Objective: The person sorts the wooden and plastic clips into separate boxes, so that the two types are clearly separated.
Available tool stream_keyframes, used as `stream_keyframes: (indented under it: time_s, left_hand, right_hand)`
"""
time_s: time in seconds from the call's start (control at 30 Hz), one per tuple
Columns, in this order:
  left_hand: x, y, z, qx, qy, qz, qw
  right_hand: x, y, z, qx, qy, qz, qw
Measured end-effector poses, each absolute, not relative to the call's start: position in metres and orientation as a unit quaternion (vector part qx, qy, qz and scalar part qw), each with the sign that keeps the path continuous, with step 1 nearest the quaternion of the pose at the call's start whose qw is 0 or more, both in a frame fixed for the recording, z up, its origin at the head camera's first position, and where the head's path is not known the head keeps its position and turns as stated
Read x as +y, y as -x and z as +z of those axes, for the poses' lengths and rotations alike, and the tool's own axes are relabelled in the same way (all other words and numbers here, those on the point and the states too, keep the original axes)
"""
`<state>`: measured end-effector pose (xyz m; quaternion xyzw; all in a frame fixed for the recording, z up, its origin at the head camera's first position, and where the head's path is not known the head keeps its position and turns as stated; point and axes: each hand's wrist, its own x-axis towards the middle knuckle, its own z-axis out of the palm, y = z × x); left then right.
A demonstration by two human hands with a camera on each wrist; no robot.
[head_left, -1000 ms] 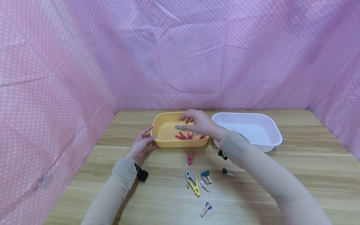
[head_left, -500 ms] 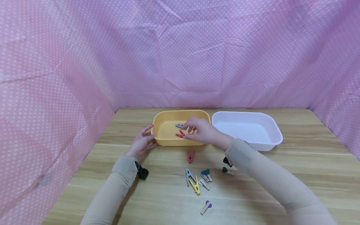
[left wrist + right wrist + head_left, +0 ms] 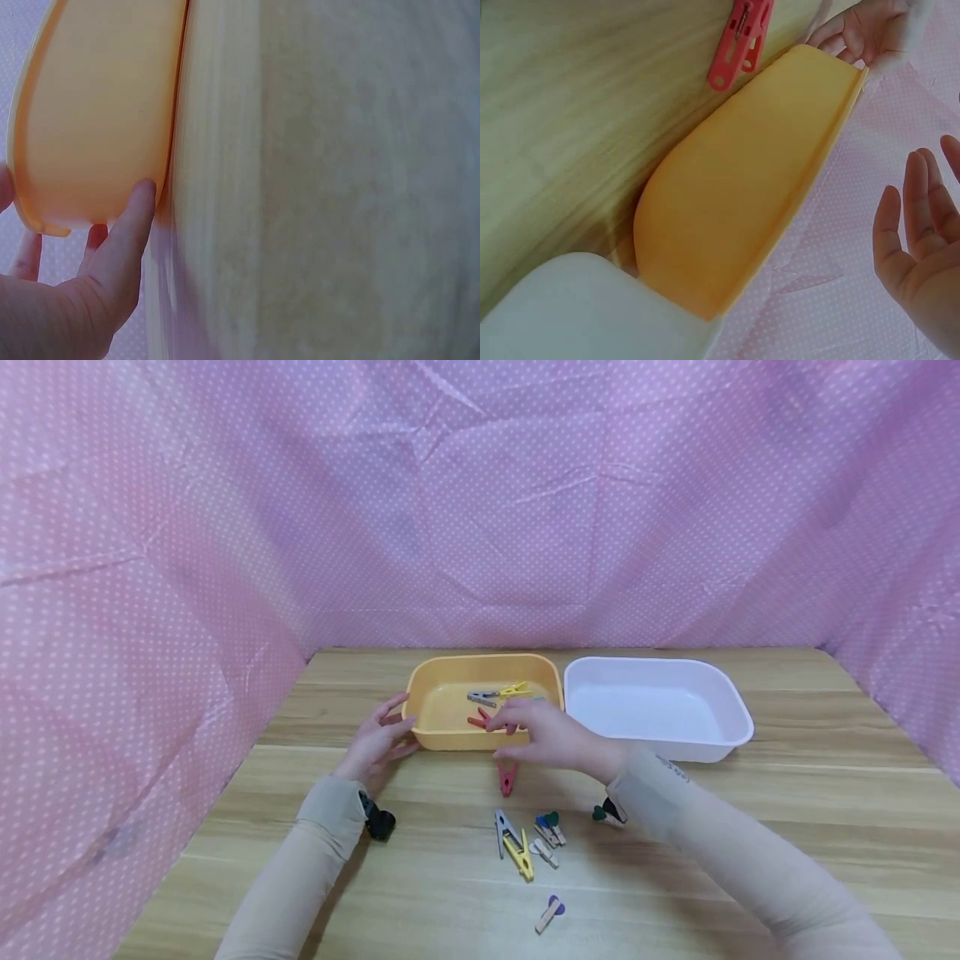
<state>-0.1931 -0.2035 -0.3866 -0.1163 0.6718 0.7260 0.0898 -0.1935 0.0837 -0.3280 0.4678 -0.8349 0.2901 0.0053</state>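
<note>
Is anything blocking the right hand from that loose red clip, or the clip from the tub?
Nothing visible blocks the right hand from the red clip. The near wall of the yellow tub stands between clip and inside.

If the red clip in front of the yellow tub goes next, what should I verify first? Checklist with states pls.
1. Right hand free: ok, fingers spread, no clip seen in them.
2. Yellow tub steadied: ok, the left hand holds its left end.
3. Red clip within easy reach: ok, probably; it lies just below the right hand in the head view.
4. Grey clip and yellow clip on the tabletop separated: not ok, they overlap in the head view.
5. Number of clips inside the tub: cannot tell, the right hand hides part of it.
</note>
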Motion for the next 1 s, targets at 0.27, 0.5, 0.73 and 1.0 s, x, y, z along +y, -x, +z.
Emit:
stream_keyframes:
  time_s: [0.27, 0.5, 0.73, 1.0]
  left_hand:
    - [-0.203, 0.191, -0.385, 0.675, 0.121, 0.722, 0.092]
    - [-0.203, 0.19, -0.384, 0.681, 0.12, 0.716, 0.092]
    - [-0.203, 0.189, -0.385, 0.676, 0.117, 0.721, 0.091]
    - [-0.203, 0.191, -0.386, 0.674, 0.119, 0.723, 0.089]
  right_hand:
    - [0.087, 0.184, -0.334, -0.853, -0.447, 0.265, -0.039]
    - [0.09, 0.179, -0.338, -0.873, -0.406, 0.258, -0.078]
    - [0.09, 0.174, -0.344, -0.886, -0.378, 0.255, -0.089]
    - [0.09, 0.175, -0.351, -0.888, -0.392, 0.227, -0.08]
